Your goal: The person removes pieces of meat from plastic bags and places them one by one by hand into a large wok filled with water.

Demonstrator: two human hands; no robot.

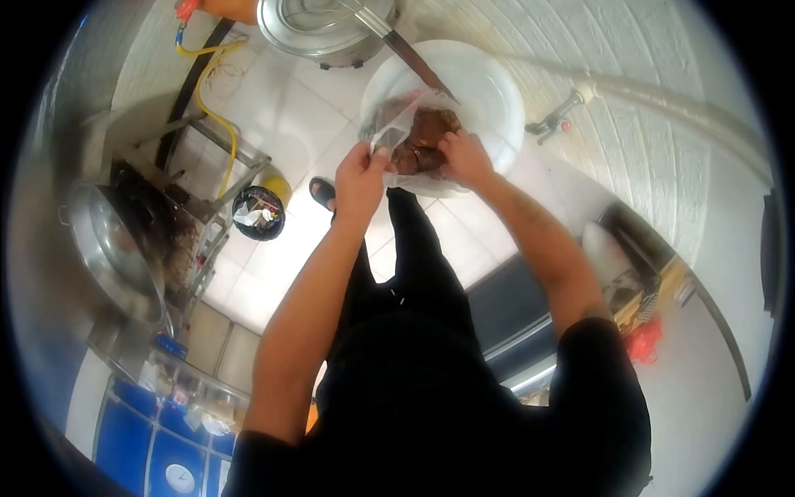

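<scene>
A clear plastic bag with dark brown chunks in it, which look like cooked meat, is held up in front of me. My left hand pinches the bag's near left edge between thumb and fingers. On the other side, my right hand is closed at the right edge, its fingertips against the bag next to the brown chunks. Beneath and behind the bag stands a wide white basin. A utensil with a brown handle reaches over the basin's rim; its far end is cut off.
A large metal pot with a lid stands beyond the basin. To the left are a metal wok on a stove stand, a yellow hose and a small lined bin. A tap juts from the right wall.
</scene>
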